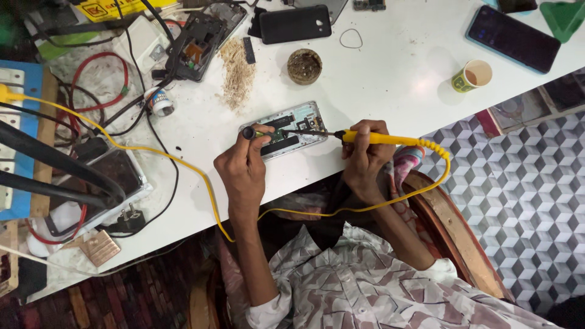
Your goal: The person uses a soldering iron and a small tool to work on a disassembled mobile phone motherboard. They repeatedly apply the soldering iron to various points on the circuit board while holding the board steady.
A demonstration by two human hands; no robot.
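Left hand (242, 167) pinched in a narrow grip on a thin tool with a dark round knob (248, 132), its tip pressed onto the opened phone (285, 130) just beyond the fingers. Back cover already off, circuit board and dark internals exposed, phone lying flat on the white tabletop (390, 73) between both grips. Right hand (364, 155) closed in a pen-like grip around the yellow soldering iron (381, 139), tip reaching leftward onto the board, touching near the other tool's point. Yellow cord (426, 183) looping away below the right grip. Work judged mid-repair: disassembly done, soldering under way, reassembly left. Farther beyond the grips, a round flux tin (304, 66); off to the right, a paper cup (472, 75).
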